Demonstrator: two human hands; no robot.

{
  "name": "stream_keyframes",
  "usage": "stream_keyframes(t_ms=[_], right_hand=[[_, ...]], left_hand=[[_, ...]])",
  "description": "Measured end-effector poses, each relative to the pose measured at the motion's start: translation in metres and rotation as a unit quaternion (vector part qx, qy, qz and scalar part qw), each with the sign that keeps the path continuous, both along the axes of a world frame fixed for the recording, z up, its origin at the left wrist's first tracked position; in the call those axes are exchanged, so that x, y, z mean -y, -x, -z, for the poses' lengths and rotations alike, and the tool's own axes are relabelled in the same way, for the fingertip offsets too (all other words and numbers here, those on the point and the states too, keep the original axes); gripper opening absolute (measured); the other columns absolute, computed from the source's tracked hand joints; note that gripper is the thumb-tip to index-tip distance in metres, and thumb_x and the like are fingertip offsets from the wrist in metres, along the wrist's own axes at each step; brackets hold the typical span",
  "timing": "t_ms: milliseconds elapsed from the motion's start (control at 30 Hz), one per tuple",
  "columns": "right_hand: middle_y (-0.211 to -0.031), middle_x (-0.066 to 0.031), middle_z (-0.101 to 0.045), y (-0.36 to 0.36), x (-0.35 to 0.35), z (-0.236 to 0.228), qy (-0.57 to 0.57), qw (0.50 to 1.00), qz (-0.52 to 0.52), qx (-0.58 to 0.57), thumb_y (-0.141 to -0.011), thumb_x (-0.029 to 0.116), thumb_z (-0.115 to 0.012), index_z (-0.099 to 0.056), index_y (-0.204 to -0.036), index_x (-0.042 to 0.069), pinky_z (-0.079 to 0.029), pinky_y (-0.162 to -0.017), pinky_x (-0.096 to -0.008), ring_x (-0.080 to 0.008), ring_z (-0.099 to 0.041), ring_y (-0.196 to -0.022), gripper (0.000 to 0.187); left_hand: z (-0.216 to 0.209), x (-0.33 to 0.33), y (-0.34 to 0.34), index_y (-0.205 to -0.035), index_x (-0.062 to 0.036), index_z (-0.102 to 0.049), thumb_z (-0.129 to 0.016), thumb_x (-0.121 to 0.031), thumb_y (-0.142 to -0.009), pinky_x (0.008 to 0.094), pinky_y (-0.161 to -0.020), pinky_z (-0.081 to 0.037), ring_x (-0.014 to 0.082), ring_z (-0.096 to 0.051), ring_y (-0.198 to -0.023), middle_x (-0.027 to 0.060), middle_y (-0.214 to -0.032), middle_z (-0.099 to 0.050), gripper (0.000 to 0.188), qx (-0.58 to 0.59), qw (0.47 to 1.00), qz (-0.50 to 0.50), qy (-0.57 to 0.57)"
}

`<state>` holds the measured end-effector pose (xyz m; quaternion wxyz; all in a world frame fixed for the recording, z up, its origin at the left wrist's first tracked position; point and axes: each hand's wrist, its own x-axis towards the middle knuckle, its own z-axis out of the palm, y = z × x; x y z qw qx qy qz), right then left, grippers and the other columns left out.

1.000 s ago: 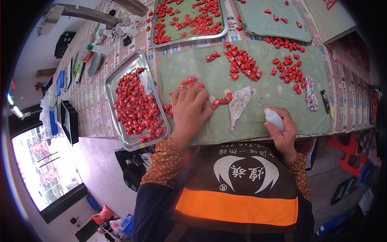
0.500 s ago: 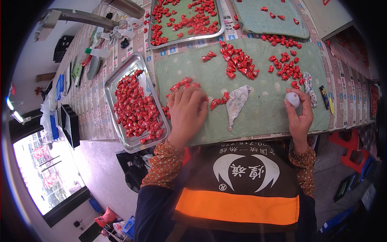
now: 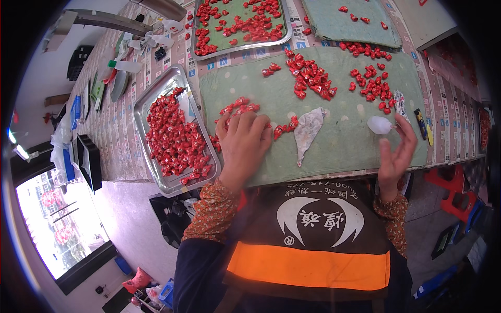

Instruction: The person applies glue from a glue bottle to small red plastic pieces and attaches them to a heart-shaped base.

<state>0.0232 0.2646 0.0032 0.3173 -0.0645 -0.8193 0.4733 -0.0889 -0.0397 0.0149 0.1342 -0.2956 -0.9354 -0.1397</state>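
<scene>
My left hand (image 3: 242, 148) rests palm down on the green cloth (image 3: 344, 151), fingers loosely bent and apart. Its fingertips are beside a cluster of small shiny red figurines (image 3: 240, 106), and whatever lies under the palm is hidden. At the right, my right hand (image 3: 396, 161) has thumb and fingers parted, just beside a small white squeeze bottle (image 3: 380, 125) lying tilted on its side. One fingertip is close to the bottle's narrow end; I cannot tell whether it touches. Between my hands lies a crumpled whitish rag (image 3: 310, 133).
To the left stands a metal tray (image 3: 181, 78) heaped with red figurines. Another metal tray (image 3: 242, 49) and a green board (image 3: 355, 26) with a few pieces are at the back. More red figurines (image 3: 310, 75) lie on the cloth. A yellow-and-black tool (image 3: 420, 125) lies right.
My right hand has let go of the white bottle, which has tipped from upright onto its side; the fingers have spread and drawn slightly right. My left hand has barely moved.
</scene>
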Motion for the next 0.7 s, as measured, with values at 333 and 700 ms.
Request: stream_keyframes(t_ms=[333,700], right_hand=[[-0.130,-0.0083,-0.058,0.057,0.096,-0.034,-0.267,0.921,-0.272,0.075,-0.084,0.018,-0.070,-0.061,-0.121,0.005,-0.041,-0.099,-0.0453,-0.0295,-0.051,-0.123,0.040],[-0.127,-0.0081,-0.061,0.074,0.117,0.005,-0.305,0.911,-0.268,0.066,-0.087,0.021,-0.064,-0.065,-0.111,0.005,-0.038,-0.103,-0.0465,-0.0269,-0.050,-0.125,0.029]], left_hand=[[0.001,-0.001,0.000,-0.091,-0.0136,-0.061,-0.071,-0.013,-0.076,0.0477,-0.103,-0.036,0.0188,-0.059,-0.087,0.0010,-0.086,-0.058,0.018,-0.033,0.999,0.010,0.002],[-0.002,0.009,0.003,-0.095,-0.0123,-0.063,-0.067,-0.014,-0.081,0.0439,-0.100,-0.037,0.0215,-0.060,-0.086,0.0026,-0.086,-0.063,0.014,0.006,0.998,-0.040,-0.050]])
